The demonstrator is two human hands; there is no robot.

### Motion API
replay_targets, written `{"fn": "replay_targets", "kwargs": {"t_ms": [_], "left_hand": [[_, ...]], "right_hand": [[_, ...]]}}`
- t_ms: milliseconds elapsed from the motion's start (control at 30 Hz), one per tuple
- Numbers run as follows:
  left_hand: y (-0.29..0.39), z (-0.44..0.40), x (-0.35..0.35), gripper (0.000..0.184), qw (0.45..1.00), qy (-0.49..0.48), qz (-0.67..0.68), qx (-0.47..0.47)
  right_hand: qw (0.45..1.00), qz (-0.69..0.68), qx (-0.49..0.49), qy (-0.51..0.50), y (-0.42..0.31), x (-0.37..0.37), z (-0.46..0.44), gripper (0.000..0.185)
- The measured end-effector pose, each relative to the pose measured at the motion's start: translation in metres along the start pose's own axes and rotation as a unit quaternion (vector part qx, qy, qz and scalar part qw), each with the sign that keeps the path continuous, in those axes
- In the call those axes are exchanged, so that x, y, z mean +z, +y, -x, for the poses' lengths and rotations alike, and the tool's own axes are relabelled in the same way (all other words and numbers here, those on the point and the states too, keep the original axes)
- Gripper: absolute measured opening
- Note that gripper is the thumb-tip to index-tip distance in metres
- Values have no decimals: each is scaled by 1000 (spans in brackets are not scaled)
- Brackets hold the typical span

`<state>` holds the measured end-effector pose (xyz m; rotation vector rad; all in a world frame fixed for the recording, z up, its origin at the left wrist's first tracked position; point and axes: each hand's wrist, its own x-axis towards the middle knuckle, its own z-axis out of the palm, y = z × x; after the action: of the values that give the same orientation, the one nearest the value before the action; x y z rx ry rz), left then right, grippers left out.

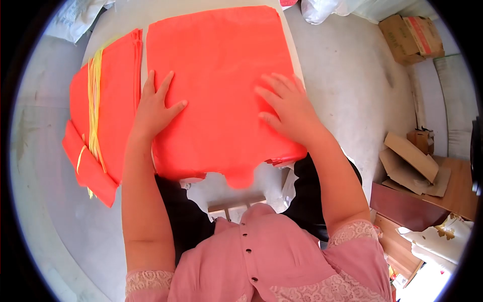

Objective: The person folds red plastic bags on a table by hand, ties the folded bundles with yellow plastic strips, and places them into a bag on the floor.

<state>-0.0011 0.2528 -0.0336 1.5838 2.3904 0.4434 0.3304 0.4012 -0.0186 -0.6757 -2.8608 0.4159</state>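
Observation:
A stack of red plastic bags lies flat in front of me, its handle ends and a small tab hanging over the near edge. My left hand rests on its left edge with the fingers spread. On the right side, my right hand is over the red sheet, fingers apart and slightly blurred. Neither hand grips anything. To the left lies a folded pile of red bags with a bundle of yellow strings across it. A rolled red bundle tied with a yellow string lies at its near end.
A cardboard box stands at the far right. Nearer, flattened cardboard lies on a brown wooden cabinet. White plastic sacks sit at the back. Under the stack, a pale work surface shows at its edges.

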Motion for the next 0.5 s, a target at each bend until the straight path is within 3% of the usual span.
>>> {"fn": "replay_targets", "kwargs": {"t_ms": [67,167,267,367,500], "left_hand": [[-3,-1,2,83,1000,4,-17,3],[-5,1,2,83,999,12,-46,9],[-7,6,2,82,998,21,-66,9],[-8,9,4,82,995,37,-95,13],[-5,16,-2,80,989,73,-117,50]], "right_hand": [[995,-49,-86,-28,-13,-3,9,49],[979,-88,-141,-116,-52,-11,28,44],[963,-37,-221,-148,-75,10,45,38],[944,64,-322,-41,-78,40,55,32],[946,-76,-315,-4,-72,47,56,17]]}}
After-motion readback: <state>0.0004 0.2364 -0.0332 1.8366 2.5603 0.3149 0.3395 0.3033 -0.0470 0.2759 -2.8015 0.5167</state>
